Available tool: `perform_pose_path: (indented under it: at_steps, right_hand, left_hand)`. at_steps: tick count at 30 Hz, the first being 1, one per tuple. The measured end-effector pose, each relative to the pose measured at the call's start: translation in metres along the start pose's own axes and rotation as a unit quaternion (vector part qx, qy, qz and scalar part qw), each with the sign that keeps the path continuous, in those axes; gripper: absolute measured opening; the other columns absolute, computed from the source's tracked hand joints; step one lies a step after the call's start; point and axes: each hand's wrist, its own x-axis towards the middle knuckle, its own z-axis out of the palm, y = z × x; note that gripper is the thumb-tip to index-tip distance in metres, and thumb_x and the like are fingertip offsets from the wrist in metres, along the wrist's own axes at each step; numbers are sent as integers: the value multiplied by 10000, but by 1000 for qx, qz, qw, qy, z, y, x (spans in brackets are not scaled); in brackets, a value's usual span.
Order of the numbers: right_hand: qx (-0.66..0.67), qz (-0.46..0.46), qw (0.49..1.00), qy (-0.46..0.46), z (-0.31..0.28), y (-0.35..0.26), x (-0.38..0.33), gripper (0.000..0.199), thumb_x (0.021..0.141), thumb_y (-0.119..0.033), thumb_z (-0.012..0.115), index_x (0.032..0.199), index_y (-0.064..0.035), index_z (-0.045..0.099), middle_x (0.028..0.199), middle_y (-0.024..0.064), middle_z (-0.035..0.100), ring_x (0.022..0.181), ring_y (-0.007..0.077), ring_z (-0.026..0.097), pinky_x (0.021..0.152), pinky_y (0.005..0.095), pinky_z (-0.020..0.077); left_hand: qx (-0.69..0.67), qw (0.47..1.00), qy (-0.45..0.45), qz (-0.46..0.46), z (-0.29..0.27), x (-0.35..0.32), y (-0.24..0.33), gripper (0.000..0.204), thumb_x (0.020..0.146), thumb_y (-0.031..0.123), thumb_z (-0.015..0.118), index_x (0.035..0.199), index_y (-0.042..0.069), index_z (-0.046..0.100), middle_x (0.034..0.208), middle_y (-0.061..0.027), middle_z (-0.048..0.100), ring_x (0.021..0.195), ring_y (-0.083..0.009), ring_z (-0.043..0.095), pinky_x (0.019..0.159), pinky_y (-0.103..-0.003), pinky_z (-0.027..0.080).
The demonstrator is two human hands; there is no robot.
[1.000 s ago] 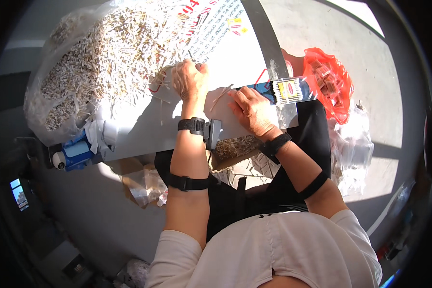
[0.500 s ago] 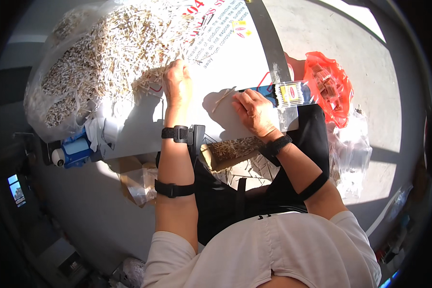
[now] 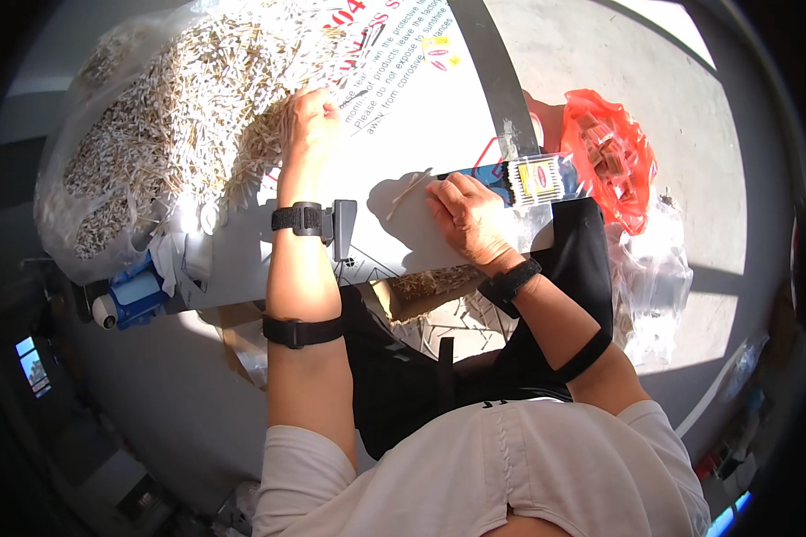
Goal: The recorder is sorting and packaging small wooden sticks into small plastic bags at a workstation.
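A large heap of cotton swabs [image 3: 197, 116] spreads over the far left of the white tabletop [image 3: 385, 246], partly inside a clear plastic bag [image 3: 63, 210]. My left hand [image 3: 312, 125] is at the heap's right edge, fingers curled down with their tips hidden. Closer to me on the right, my right hand [image 3: 466, 219] rests low over the table, its fingers bent together. A few loose swabs [image 3: 409, 194] lie just left of its fingertips, in its shadow; whether the fingers touch them I cannot tell. Beyond that hand sits a clear pack of dark-tipped swabs [image 3: 537, 179] with a yellow label.
An open red plastic bag [image 3: 609, 157] holds small reddish packs off the table's right side. Below it stands a clear plastic bag [image 3: 649, 286]. A blue-and-white package [image 3: 139, 291] is at the left edge. Under the table's front edge, a cardboard box [image 3: 421, 291] contains more swabs.
My left hand has shifted left and slightly away from me along the heap's edge. My right hand has moved slightly left and stays curled beside the loose swabs. The view has shifted a little.
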Motion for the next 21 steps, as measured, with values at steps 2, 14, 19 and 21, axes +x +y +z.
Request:
perform_pose_path:
  at_steps: [2, 14, 19, 21]
  right_hand:
    - [-1, 2, 1000, 0, 0, 0, 0, 107, 825, -96, 661, 920, -53, 639, 812, 87, 597, 772, 287, 625, 673, 375, 520]
    - [-3, -8, 1000, 4, 0, 0, 0, 114, 818, -82, 661, 922, -64, 621, 806, 82, 588, 763, 279, 624, 663, 372, 521]
    - [-11, -12, 1000, 7, 1, 4, -3, 132, 816, -83, 660, 934, -73, 602, 813, 80, 587, 761, 275, 623, 660, 373, 519]
    - [-11, -11, 1000, 7, 0, 4, -2, 138, 810, -85, 665, 932, -74, 602, 817, 80, 589, 763, 275, 623, 661, 372, 519]
  left_hand:
    - [14, 1000, -2, -26, 1, -2, -2, 73, 705, -11, 652, 738, 27, 600, 756, -145, 599, 739, -316, 588, 684, -393, 469]
    - [58, 997, -17, -38, 6, -7, 8, 61, 734, 39, 658, 793, 57, 663, 691, -138, 661, 659, -268, 653, 610, -372, 483]
    - [12, 985, -87, -145, 2, -1, 25, 44, 760, 41, 598, 744, 18, 632, 733, -218, 635, 691, -380, 625, 629, -427, 483]
    - [11, 982, -96, -164, 0, -1, 25, 49, 764, 47, 594, 755, 22, 635, 734, -215, 637, 693, -384, 624, 627, -420, 483]
